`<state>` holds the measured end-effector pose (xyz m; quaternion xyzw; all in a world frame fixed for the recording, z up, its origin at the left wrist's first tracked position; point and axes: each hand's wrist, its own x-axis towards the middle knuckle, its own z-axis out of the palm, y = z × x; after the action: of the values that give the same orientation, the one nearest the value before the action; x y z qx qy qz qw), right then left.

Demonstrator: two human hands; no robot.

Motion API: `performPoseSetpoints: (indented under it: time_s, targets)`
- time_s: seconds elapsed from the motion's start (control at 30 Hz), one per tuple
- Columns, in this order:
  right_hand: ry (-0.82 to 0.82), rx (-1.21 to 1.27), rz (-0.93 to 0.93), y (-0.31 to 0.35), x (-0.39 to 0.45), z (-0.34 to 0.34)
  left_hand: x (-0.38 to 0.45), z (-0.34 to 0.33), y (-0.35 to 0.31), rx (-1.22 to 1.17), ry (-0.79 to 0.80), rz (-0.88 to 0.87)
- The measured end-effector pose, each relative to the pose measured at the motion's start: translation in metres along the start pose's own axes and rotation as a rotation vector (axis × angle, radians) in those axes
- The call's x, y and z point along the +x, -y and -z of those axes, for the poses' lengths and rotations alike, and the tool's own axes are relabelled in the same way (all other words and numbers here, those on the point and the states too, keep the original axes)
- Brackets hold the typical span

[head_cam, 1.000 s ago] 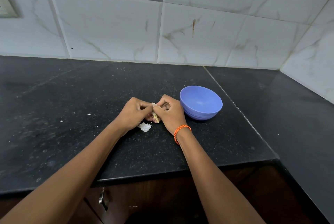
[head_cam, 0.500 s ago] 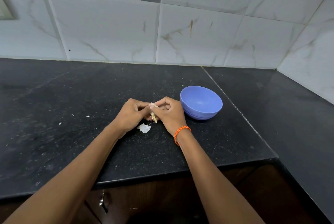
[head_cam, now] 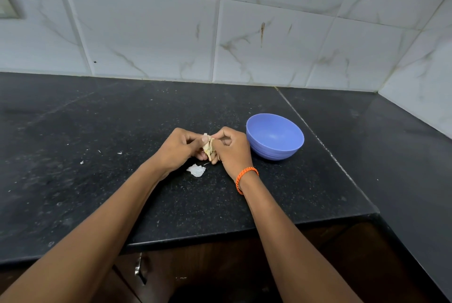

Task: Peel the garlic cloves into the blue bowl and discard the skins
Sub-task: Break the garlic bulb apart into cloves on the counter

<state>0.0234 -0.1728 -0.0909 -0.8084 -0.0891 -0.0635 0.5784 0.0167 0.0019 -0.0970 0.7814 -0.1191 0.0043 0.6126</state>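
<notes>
Count on the black counter (head_cam: pixel 269 195): one blue bowl (head_cam: pixel 275 136), right of centre. One garlic clove (head_cam: pixel 208 146), held between two hands. One larger white skin piece (head_cam: pixel 196 170), near side. Three small white flecks (head_cam: pixel 119 153), left.

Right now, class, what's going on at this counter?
A person is peeling a garlic clove over a black counter. Both hands pinch it between them, the left hand and the right hand, which has an orange band at the wrist. A white piece of skin lies on the counter just below the hands. The blue bowl sits to the right, and no clove shows in it.
</notes>
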Motion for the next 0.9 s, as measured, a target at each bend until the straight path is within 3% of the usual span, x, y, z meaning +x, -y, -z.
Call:
performPoseSetpoints:
  time_s: [0.37, 0.73, 0.9]
  targets:
    - [0.059, 0.177, -0.023, -0.001, -0.002, 0.005, 0.000, -0.002, 0.001, -0.085, -0.032, 0.028]
    - [-0.027, 0.088, 0.011, 0.013, -0.008, 0.013, -0.012, -0.003, -0.010, -0.069, -0.036, -0.091]
    - [-0.008, -0.038, 0.022, 0.011, -0.008, 0.011, -0.010, -0.003, -0.003, 0.025, -0.126, -0.108]
